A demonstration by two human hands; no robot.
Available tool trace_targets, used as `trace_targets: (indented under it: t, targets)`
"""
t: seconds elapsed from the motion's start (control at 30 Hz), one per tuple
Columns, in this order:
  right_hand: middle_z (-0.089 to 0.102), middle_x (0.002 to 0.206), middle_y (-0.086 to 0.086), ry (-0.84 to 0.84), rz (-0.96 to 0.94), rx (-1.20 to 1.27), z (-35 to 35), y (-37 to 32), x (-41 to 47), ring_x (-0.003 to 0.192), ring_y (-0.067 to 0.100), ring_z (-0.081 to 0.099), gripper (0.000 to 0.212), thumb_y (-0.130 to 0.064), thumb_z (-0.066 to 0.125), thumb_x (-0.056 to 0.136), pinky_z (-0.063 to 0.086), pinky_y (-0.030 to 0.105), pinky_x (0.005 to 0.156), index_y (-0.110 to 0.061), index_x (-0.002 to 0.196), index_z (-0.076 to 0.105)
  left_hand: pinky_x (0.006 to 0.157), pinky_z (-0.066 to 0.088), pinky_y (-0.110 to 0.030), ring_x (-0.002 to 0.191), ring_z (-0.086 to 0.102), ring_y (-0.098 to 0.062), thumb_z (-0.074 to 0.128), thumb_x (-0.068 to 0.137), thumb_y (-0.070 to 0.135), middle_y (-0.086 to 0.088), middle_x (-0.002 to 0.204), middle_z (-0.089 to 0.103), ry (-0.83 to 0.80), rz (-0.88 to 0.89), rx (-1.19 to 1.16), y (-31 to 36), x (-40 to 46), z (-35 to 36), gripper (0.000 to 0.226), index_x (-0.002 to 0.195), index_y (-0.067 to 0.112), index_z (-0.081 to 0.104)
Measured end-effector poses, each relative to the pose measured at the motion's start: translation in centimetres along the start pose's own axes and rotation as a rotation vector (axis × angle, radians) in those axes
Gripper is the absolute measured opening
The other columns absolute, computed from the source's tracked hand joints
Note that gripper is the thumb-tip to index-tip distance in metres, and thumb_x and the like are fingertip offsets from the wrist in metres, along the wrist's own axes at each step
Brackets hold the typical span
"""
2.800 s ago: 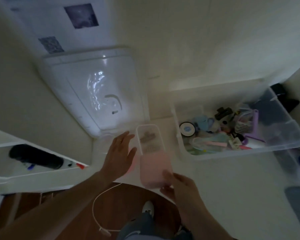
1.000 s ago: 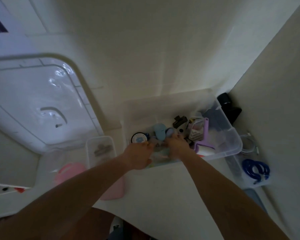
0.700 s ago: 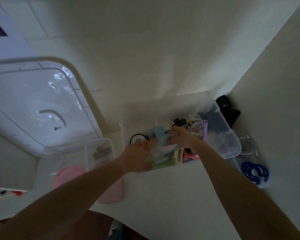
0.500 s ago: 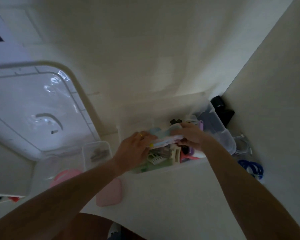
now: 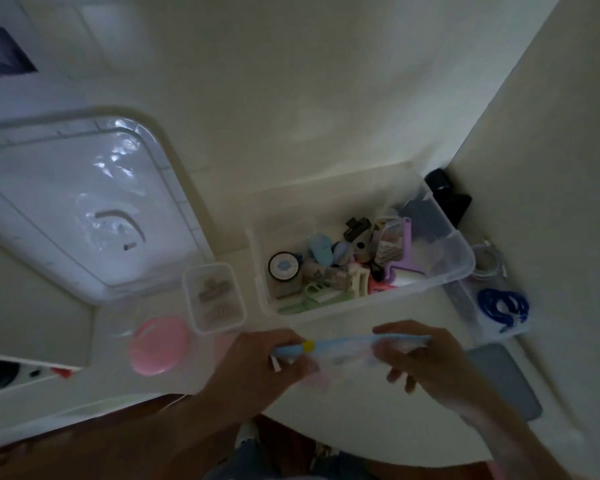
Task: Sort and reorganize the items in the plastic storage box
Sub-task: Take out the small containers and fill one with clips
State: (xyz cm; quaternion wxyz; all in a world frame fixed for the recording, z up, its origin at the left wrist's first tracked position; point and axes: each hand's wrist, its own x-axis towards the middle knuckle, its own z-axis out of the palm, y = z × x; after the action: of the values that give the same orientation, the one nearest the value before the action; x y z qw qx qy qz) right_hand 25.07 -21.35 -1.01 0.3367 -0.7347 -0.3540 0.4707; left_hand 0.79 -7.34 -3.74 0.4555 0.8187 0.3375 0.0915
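Left hand (image 5: pixel 257 362): it grips the left end of a clear zip pouch (image 5: pixel 347 355), fingers curled round the light blue zip strip near a yellow slider.
Right hand (image 5: pixel 426 358): it pinches the right end of the same pouch between thumb and fingers; the other fingers are loosely bent.
Pouch: it is stretched between both hands above the white table (image 5: pixel 361 410), just in front of the storage box; its contents are too blurred to tell.
Storage box (image 5: pixel 430 282): clear plastic, open, on the table near the wall corner. Inside lie a round black tin, light blue items, a green comb, a cream hair claw, a purple holder and dark clips, all mixed.
Small clear container (image 5: pixel 213 299): left of the box, open, with hair clips inside.
Pink round lid (image 5: pixel 158 344): beside this container, to its left.
Large lid (image 5: pixel 84 209): clear, it leans at the far left.
Blue cable (image 5: pixel 503 306): coiled in a clear tray to the right of the box.
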Motion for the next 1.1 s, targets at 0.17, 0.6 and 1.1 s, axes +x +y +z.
trace_targets:
  t: [0.17,0.6,1.1]
  targets:
    - [0.07,0.058,0.004,0.096,0.284,-0.015,5.6,8.3,4.2,0.047,0.015,0.059,0.017,-0.032,0.081,0.079,0.045,0.026,0.045,-0.015,0.079,0.079,0.062,0.053,-0.025,0.059,0.068,-0.008,0.078,0.083,0.039,0.002,0.062,0.071,-0.087,-0.453,-0.218,-7.4,-0.3,6.3,0.021,0.08,0.019,0.074]
    - [0.066,0.089,-0.01,0.586,0.093,-0.252,5.3,7.0,8.8,0.075,0.007,0.064,0.027,-0.043,0.074,0.082,0.056,0.035,0.08,-0.025,0.1,0.063,0.089,0.056,-0.035,0.09,0.071,-0.016,0.055,0.091,0.055,0.002,0.098,0.075,-0.24,-0.451,0.128,-6.6,2.9,3.3,0.039,0.095,0.021,0.074]
    - [0.046,0.142,0.008,-0.018,-0.306,-0.945,10.3,-4.2,23.1,0.127,0.034,0.045,0.068,-0.022,0.065,0.087,0.042,0.043,0.102,-0.016,0.147,0.033,0.11,0.038,-0.045,0.126,0.052,-0.037,0.038,0.074,0.05,-0.017,0.129,0.06,0.206,0.068,0.773,-7.3,13.7,-2.4,0.067,0.119,0.007,0.064]
